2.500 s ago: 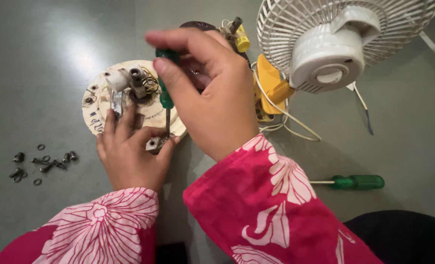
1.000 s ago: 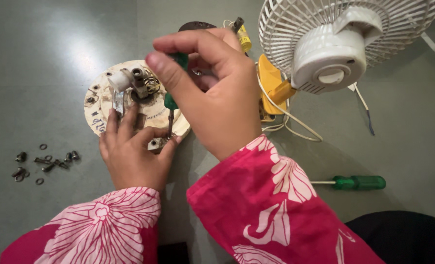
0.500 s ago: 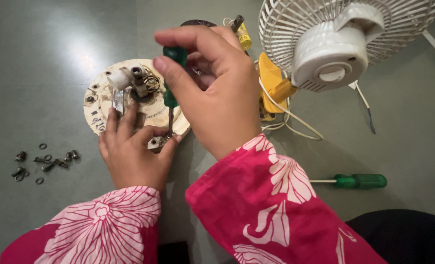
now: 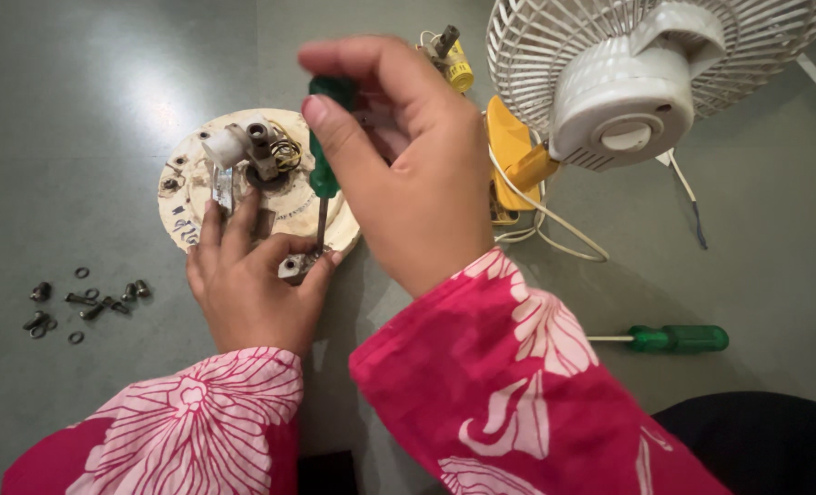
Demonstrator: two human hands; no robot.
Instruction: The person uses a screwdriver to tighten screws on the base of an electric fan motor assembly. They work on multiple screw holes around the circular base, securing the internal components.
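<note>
Landmark: round cream plate (image 4: 188,197), lying flat on the grey floor (image 4: 96,82).

- Left hand (image 4: 247,284): palm down on the near edge of the plate, fingers spread and pressing on it; thumb and forefinger pinch a small metal bracket (image 4: 293,266) at the plate's near right rim.
- Right hand (image 4: 408,174): above the plate's right side, fingers curled tight around the green handle of a screwdriver (image 4: 321,174). The tool stands upright, its tip down at the bracket.
- On the plate, far side: a white cylinder (image 4: 223,147), a metal fitting and a coil of thin wires (image 4: 284,151).
- Left of the plate, well apart: loose screws and washers (image 4: 82,302) scattered on the floor.
- Right of the plate: yellow parts (image 4: 509,147) with white cable, then a white fan (image 4: 637,73) with its grille.
- Right and nearer than the plate: second green screwdriver (image 4: 673,339), lying flat, untouched.
</note>
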